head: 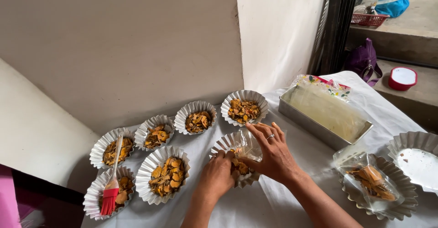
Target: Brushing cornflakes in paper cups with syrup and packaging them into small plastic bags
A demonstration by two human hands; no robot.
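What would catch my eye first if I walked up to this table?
Probably the fluted foil cups of orange-brown chips, arcing across the white cloth at left. At the centre, both hands, left and right, work a clear bag over one cup. A red brush rests across two cups at far left.

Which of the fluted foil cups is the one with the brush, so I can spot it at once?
Start at the white-clothed table and go to its left end, where six filled foil cups cluster by the wall. Take the front-left cup, nearest the table corner. It alone has a red-bristled pastry brush lying across it, the pale handle reaching over the cup behind.
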